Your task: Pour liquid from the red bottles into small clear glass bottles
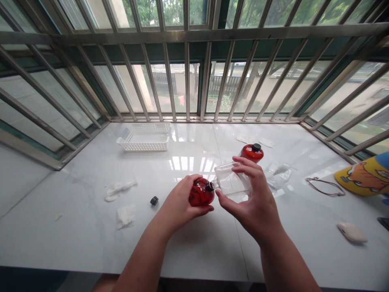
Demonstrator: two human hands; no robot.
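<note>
"While both forearms (148,247) reach over the counter (197,255), how's each hand set?"

"L hand (182,198) is wrapped round a red bottle (201,197), thumb near side, fingers over the far side. R hand (258,198) grips a clear bottle (229,178) btwn thumb & fingers, fingers slightly fanned."

"Where's that pair, rel. to each other?"

"Side by side, approx. mid-counter. Clear one's tipped over sideways, neck at the red one's dark neck; touching or a hair apart, can't tell."

"Surface & room?"

"Glossy white w/ faint grey veining & a seam. Metal bars (186,77) stand along the windows (179,93), greenery (173,12) outside."

"Other containers?"

"2nd red bottle (253,153), black top on, upright just beyond R hand. White perforated basket (144,145), far L. Small black cap (154,200) lies loose near L forearm. What's inside the held red one, can't tell."
</note>
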